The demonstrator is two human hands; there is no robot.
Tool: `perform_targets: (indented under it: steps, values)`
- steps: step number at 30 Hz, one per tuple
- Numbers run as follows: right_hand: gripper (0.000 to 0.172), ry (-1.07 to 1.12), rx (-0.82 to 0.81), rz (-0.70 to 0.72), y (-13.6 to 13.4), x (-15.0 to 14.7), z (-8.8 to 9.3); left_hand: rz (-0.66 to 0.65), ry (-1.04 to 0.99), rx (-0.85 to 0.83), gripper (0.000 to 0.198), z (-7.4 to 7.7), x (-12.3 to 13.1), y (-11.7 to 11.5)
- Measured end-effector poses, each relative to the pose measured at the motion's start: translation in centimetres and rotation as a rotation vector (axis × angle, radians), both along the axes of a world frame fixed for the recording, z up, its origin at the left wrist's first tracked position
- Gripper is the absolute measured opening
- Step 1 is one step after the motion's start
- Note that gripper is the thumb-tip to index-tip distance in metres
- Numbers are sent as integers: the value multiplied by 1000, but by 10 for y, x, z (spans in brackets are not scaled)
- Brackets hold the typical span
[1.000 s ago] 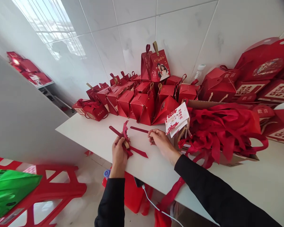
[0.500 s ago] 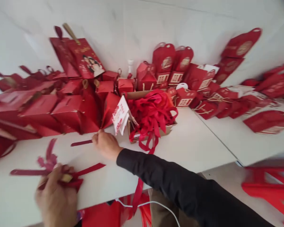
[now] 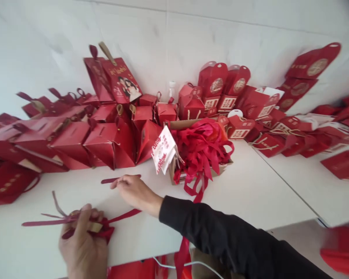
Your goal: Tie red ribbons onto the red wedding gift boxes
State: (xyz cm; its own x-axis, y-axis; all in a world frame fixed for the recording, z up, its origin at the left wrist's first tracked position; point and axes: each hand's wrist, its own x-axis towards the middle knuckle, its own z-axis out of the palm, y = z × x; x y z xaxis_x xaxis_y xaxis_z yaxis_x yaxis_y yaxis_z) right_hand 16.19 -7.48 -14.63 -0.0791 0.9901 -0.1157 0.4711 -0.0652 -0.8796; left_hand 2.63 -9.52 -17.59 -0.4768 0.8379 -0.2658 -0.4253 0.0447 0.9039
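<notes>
Lest straps (image 3: 54, 222) scatter, presumably, our left hand (image 3: 83, 241) clasps them — whether our right hand (image 3: 136, 193) grips the strip (image 3: 108, 180), we can't tell.

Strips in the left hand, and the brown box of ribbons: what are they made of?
The strips look like matte fabric or leatherette, flat and thin; blur leaves it open. The brown box seems dull cardboard, with plain tan edges.
</notes>
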Motion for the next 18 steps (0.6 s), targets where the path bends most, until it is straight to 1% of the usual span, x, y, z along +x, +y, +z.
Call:
perform_targets:
  steps: [2,3,5,7,11,14,18]
  values:
    - [25,-73,30,7,-9,1,6,14,-78,-2,41,5,4,-3]
    - [25,-126,44,4,-12,3,8,15,-84,11,43,7,6,-5]
    - [31,-249,62,-6,-14,6,11,-3,-28,38,43,8,9,-8]
    - [35,-366,53,-9,-9,7,10,-32,94,40,39,7,13,-10]
    - [31,-525,-33,4,5,3,5,-96,366,62,35,9,22,-10]
    - [29,-579,-94,28,8,4,7,-153,501,91,32,17,31,-3]
    - [26,-593,-153,67,3,16,13,-244,670,154,24,32,51,13]
